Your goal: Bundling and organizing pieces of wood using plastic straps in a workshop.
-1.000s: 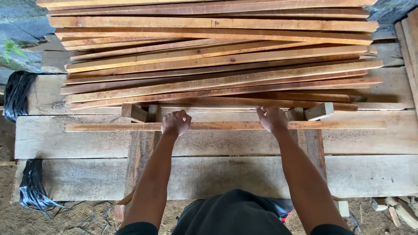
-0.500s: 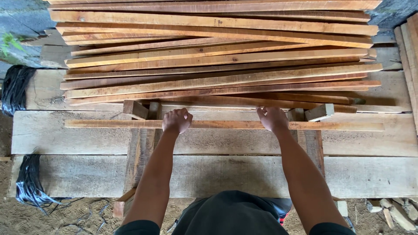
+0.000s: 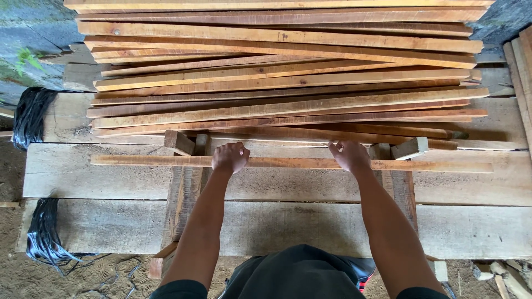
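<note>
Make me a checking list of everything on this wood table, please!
Surface: rough grey plank bench.
Job's things: one thin wooden strip lying across two cross supports.
Clutter: big pile of similar strips behind; small wood block.
Hands: left hand and right hand both curled on the strip.
Cables: nothing seen; black plastic strapping bundles at bench's left end.
Surroundings: dirt floor, wood scraps.

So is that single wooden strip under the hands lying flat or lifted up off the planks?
Cannot tell: the strip lies level across the planks, both hands on it, no gap visible.
</note>
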